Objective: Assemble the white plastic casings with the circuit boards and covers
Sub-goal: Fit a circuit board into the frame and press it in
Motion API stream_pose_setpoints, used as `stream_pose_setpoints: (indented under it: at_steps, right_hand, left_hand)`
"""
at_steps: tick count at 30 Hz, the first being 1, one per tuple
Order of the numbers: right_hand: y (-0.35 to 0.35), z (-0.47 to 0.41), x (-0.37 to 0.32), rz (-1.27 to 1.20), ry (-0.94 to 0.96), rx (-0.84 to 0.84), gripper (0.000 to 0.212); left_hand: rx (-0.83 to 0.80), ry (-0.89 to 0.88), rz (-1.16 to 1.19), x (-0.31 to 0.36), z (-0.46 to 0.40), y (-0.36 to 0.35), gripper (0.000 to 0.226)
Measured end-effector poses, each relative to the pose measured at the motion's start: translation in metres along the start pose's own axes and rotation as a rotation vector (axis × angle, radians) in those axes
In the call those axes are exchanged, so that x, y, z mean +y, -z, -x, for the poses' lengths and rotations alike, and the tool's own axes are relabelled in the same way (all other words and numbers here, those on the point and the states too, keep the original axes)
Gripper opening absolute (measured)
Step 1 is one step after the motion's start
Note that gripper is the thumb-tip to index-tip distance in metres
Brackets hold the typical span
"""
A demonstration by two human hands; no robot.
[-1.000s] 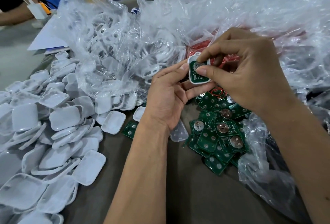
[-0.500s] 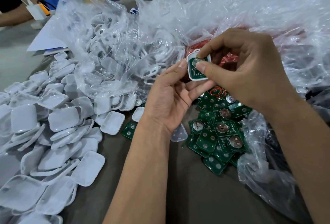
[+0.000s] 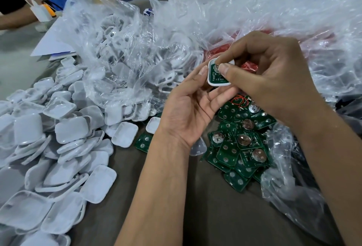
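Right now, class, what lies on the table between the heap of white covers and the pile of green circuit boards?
In the head view, the left hand and its forearm cross that stretch; beside them lie one stray circuit board and bare table.

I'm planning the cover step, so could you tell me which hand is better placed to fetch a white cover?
Probably the left hand: the white covers lie on its side, while the right hand presses the circuit board into the casing.
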State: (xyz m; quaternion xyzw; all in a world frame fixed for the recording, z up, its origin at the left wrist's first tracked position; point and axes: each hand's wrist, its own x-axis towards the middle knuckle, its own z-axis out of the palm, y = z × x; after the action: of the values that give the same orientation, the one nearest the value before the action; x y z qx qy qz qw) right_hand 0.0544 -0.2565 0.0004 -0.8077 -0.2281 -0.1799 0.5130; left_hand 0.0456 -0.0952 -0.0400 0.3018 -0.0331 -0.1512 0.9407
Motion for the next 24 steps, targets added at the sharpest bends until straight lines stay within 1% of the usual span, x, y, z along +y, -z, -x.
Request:
stream_pose_setpoints:
  at_steps: [8, 13, 16, 20, 24]
  right_hand:
    - [0.0027, 0.0001, -0.0007, -0.085, -0.047, -0.019, 0.006]
    - [0.0037, 0.0006, -0.0008, -0.141, -0.082, -0.015, 0.009]
    - [0.0038, -0.0003, 0.0003, -0.16, -0.096, -0.014, 0.009]
    - [0.0037, -0.0005, 0.002, -0.168, -0.087, -0.022, 0.009]
    - [0.0018, -0.0016, 0.0048, -0.179, -0.061, -0.016, 0.01]
  left_hand:
    - [-0.018, 0.009, 0.024, -0.0035, -0.0023, 0.0037, 0.024]
    - [-0.009, 0.009, 0.012, -0.0047, -0.0035, 0.0038, 0.029]
    - [-0.008, -0.004, 0.017, -0.0044, -0.0039, 0.001, 0.023]
    - [-0.023, -0.016, 0.035, -0.0037, -0.0052, 0.002, 0.033]
    - [-0.038, -0.012, 0.041, -0.0021, -0.006, 0.0047, 0.026]
